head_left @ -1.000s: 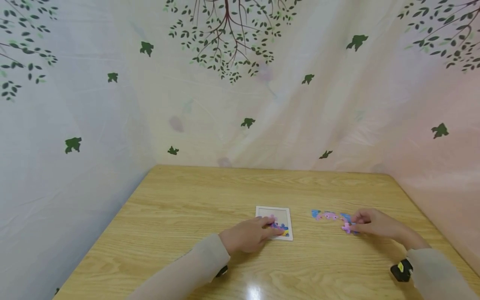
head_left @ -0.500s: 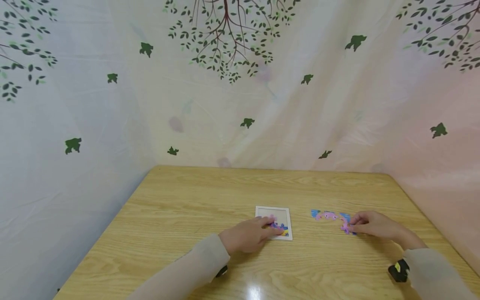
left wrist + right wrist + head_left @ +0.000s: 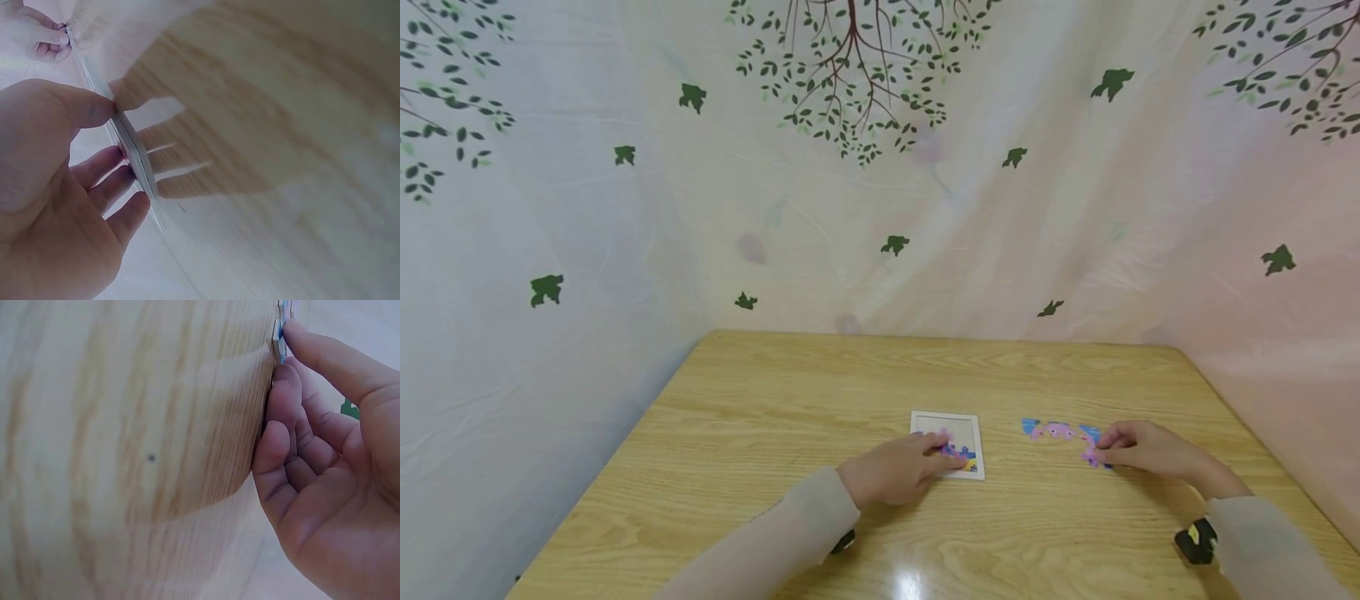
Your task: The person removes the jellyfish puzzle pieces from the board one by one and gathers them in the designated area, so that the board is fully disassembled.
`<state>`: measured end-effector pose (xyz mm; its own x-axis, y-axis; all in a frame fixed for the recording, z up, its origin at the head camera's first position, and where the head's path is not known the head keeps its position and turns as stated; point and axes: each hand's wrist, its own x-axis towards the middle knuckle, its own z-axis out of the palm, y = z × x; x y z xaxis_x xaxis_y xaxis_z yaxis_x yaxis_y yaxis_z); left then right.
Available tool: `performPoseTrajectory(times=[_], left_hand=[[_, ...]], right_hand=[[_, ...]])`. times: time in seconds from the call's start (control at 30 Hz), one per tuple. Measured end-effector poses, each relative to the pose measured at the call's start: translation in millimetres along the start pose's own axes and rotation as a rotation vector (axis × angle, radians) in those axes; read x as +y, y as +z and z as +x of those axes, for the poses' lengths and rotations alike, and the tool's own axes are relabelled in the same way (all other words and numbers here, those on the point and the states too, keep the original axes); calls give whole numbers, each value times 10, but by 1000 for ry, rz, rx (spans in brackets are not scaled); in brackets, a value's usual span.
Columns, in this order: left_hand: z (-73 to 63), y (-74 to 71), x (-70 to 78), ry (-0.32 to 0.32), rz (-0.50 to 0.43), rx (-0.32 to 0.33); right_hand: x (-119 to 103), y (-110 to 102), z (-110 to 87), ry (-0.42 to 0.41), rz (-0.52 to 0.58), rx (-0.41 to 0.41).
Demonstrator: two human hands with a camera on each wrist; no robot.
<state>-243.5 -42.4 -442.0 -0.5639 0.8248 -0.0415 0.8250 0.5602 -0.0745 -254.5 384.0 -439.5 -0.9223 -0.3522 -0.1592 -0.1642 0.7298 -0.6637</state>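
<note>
A white square puzzle tray (image 3: 980,446) lies on the table, with several pink, blue and yellow pieces (image 3: 972,462) along its lower part. My left hand (image 3: 891,471) rests on it, fingers extended over the pieces. In the left wrist view the thumb (image 3: 97,109) lies along the tray's thin edge (image 3: 144,165). To the right, my right hand (image 3: 1161,454) pinches a pink and blue puzzle piece (image 3: 1091,457) low at the tabletop. The right wrist view shows the thumb (image 3: 306,340) touching a piece (image 3: 277,342) and the other fingers curled; the piece is seen edge-on.
Joined to the right hand's area is a row of loose puzzle pieces (image 3: 1056,431) with a pink face print. The wooden table (image 3: 790,392) reaches back to a printed cloth (image 3: 820,250). A black wrist camera (image 3: 1197,542) sits below the right sleeve.
My right hand has shifted slightly left and lowered the pink piece against the other loose pieces; it barely moves in the last half second. The left hand has stayed on the tray.
</note>
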Motion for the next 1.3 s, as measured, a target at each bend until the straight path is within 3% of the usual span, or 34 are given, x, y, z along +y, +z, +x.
performPoseTrajectory(times=[0.47, 0.63, 1.0, 1.3], left_hand=[[-22, -60, -5, 24, -15, 28], [-22, -73, -2, 25, -25, 26], [-28, -60, -14, 26, -77, 54], [-96, -44, -82, -7, -146, 33]], right_hand=[[-15, -31, 5, 50, 101, -38], [-32, -53, 20, 15, 127, -46], [-175, -34, 36, -8, 33, 7], [-286, 22, 81, -86, 71, -36]])
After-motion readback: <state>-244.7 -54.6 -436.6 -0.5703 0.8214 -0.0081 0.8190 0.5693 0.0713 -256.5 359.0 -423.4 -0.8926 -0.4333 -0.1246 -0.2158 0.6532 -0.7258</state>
